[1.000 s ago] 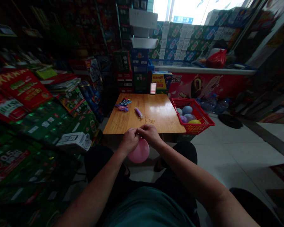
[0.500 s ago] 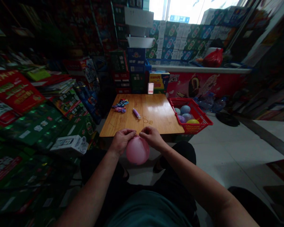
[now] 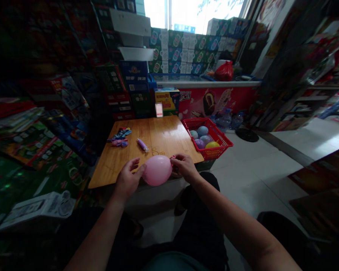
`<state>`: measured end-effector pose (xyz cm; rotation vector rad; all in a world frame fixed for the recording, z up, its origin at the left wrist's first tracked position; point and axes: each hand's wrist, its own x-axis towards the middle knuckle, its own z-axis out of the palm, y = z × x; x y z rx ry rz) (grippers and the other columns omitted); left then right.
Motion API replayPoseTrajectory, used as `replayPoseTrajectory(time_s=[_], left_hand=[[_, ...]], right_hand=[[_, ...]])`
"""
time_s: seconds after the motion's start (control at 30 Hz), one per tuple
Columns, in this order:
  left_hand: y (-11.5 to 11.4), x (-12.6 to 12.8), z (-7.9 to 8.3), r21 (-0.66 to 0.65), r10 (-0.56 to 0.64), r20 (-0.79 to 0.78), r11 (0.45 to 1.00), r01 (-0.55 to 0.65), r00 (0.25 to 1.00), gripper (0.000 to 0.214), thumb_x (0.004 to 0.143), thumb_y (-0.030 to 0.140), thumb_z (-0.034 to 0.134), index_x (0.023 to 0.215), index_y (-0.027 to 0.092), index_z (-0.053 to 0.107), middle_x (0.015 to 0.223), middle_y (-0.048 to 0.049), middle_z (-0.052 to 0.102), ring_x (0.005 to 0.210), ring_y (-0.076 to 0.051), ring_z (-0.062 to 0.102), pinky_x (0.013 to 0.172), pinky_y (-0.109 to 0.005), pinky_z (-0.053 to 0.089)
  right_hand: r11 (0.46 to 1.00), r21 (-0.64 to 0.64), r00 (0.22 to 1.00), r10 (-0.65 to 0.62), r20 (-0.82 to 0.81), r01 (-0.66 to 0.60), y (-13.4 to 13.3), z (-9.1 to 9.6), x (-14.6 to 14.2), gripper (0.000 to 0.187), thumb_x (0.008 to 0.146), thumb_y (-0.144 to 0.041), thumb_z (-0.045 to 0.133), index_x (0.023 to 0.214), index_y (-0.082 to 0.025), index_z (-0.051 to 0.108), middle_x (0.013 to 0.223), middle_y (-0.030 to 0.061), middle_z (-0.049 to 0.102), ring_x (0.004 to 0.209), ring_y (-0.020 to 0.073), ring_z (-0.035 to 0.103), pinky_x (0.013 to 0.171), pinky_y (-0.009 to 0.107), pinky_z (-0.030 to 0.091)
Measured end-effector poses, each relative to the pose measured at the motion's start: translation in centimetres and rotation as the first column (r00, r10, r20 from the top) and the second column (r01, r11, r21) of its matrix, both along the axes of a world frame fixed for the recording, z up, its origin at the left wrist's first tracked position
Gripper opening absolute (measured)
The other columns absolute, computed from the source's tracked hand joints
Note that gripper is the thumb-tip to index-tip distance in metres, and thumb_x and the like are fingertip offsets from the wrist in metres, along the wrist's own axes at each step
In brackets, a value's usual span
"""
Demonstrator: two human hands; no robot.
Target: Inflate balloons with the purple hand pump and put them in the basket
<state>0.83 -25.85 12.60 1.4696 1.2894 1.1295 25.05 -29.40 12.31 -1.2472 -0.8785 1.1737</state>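
Observation:
A blown-up pink balloon (image 3: 157,171) lies sideways in the air just off the table's near edge. Its neck, at the right end, is pinched between the thumb and fingers of my right hand (image 3: 185,165). At the balloon's left end is my left hand (image 3: 129,178), fingers apart and curved, the thumb at the balloon's side. Beyond the balloon, on the wooden table (image 3: 164,131), lie a purple hand pump (image 3: 142,145) and several thin rubber bands (image 3: 155,151). A pile of uninflated balloons (image 3: 121,137) rests at the table's left side.
A red plastic basket (image 3: 222,140) with several blown-up balloons stands against the table's right side. Stacked cartons (image 3: 134,75) rise behind the table. Green beer cases and a white box (image 3: 41,207) are on the left. A tiled floor (image 3: 243,169) extends to the right.
The balloon has turned from hanging below both hands to lying sideways, neck to the right. My left hand has let go of the neck and moved to the balloon's left end. The view has swung right.

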Motion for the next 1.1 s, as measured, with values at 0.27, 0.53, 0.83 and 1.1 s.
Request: replayPoseTrajectory(time_s=[0.27,0.53,0.83,1.1], left_hand=[[2.3,6.7,0.0,-0.223,-0.248,0.224,0.929,0.297,0.943,0.069,0.08,0.059,0.084,0.132,0.019,0.065,0.134,-0.0145,0.068,0.117,-0.029,0.068,0.08,-0.034,0.057],[8.0,16.3,-0.5,-0.123,-0.309,0.139,0.937,0.326,0.941,0.063,0.078,0.055,0.086,0.12,0.015,0.062,0.128,-0.0181,0.069,0.114,-0.029,0.069,0.092,-0.04,0.056],[14.9,28.0,-1.8,0.033,-0.431,-0.261,0.89,0.454,0.864,0.056,0.089,0.047,0.074,0.133,0.013,0.064,0.14,-0.0189,0.066,0.133,-0.033,0.06,0.112,-0.048,0.047],[18.5,36.0,-4.2,0.072,-0.467,-0.388,0.845,0.531,0.795,0.055,0.09,0.039,0.074,0.136,0.014,0.06,0.135,-0.015,0.07,0.124,-0.027,0.067,0.107,-0.039,0.05]], right_hand=[[0.986,-0.036,0.983,-0.165,-0.075,0.162,1.3,-0.9,6.5,0.031,0.066,-0.039,0.08,0.08,-0.018,0.063,0.063,-0.0015,0.062,0.052,0.0113,0.058,0.049,0.023,0.047],[0.938,-0.041,0.939,-0.344,-0.018,0.343,5.0,-3.1,15.1,0.03,0.07,-0.031,0.078,0.092,-0.019,0.061,0.068,-0.0018,0.065,0.057,0.0139,0.064,0.056,0.027,0.056],[0.907,-0.083,0.908,-0.403,0.117,0.414,10.3,-4.2,26.9,0.014,0.087,-0.03,0.067,0.09,-0.016,0.067,0.074,0.0014,0.068,0.056,0.0116,0.063,0.052,0.022,0.051],[0.87,-0.157,0.864,-0.412,0.289,0.467,13.1,-6.3,33.7,0.015,0.097,-0.03,0.061,0.092,-0.016,0.065,0.081,0.0032,0.069,0.062,0.011,0.067,0.052,0.017,0.049]])
